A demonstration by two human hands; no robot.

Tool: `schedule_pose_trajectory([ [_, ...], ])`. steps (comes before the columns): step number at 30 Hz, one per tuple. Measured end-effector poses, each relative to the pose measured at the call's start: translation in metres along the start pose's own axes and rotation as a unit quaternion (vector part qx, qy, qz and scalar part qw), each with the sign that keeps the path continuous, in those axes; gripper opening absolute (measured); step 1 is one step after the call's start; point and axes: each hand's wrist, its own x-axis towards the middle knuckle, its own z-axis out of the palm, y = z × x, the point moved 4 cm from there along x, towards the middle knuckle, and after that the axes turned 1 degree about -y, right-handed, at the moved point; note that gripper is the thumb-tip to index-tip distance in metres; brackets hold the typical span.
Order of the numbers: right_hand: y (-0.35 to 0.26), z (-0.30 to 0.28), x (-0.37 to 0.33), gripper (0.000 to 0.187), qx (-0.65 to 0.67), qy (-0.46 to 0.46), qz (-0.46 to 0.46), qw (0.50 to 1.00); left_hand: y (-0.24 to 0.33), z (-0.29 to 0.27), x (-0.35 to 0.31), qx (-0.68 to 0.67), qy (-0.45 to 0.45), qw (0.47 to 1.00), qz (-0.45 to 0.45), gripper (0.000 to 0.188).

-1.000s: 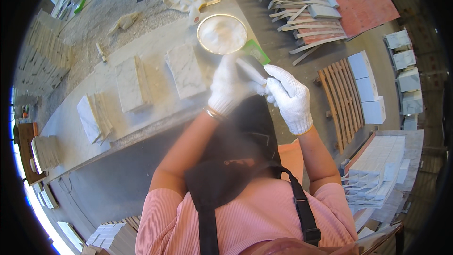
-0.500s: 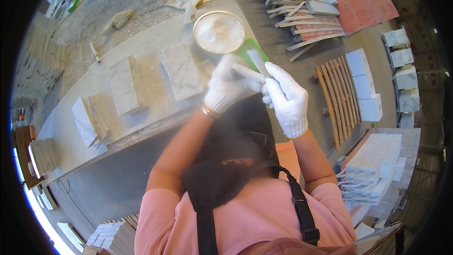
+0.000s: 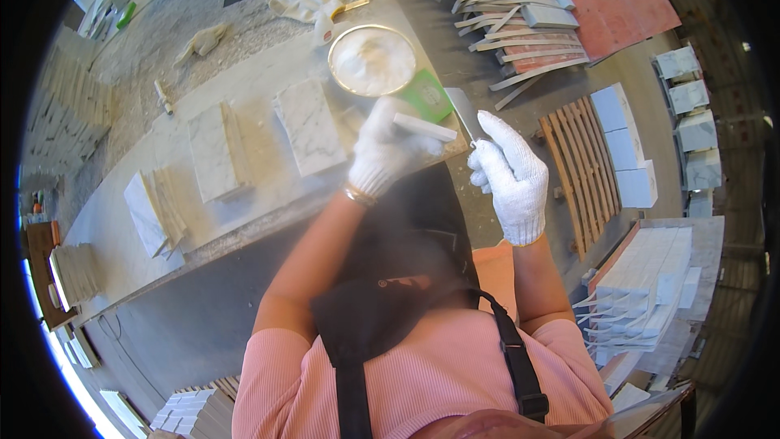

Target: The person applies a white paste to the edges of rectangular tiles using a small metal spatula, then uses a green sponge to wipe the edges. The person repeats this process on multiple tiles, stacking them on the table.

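My left hand (image 3: 382,151), in a white knit glove, grips a slim white stone strip (image 3: 426,127) that points right. My right hand (image 3: 516,183), gloved alike, is closed on a putty knife (image 3: 465,112); its flat metal blade points up and left, while the handle is hidden in the fingers. A small gap separates blade and strip. Just beyond both hands, a green flat piece (image 3: 427,96) lies at the table's corner, beside a gold-rimmed bowl (image 3: 331,65) of white powder or paste. Left of my left hand lies a grey-veined marble tile stack (image 3: 310,126).
More marble tiles (image 3: 215,151) and leaning tiles (image 3: 150,211) stand along the dusty table (image 3: 268,220). Gloves (image 3: 305,2) lie at its far side. Right of the table are a wooden pallet (image 3: 581,171), strapped stone stacks (image 3: 548,15) and boxed white tiles (image 3: 642,268).
The putty knife has come away from the strip as my right hand moved slightly right and down. My left hand has shifted a little left, still holding the strip.
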Motion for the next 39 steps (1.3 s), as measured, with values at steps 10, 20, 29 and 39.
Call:
schedule_pose_trajectory([
  [10,0.014,0.034,0.008,0.034,-0.098,0.011,-0.129,0.987,0.004,0.002,0.0,-0.011,0.024,0.999,-0.042,0.01],
  [20,0.013,0.03,0.003,0.046,-0.133,-0.019,-0.127,0.983,-0.004,-0.015,0.006,0.159,0.01,0.985,0.059,0.035],
  [29,0.005,-0.005,-0.003,0.037,0.085,0.003,-0.029,0.996,0.083,0.002,-0.025,0.035,-0.021,0.994,0.098,0.045],
  [39,0.04,-0.009,-0.008,0.012,0.12,-0.065,0.058,0.989,0.142,-0.078,-0.008,0.607,-0.098,0.788,0.01,0.057],
])
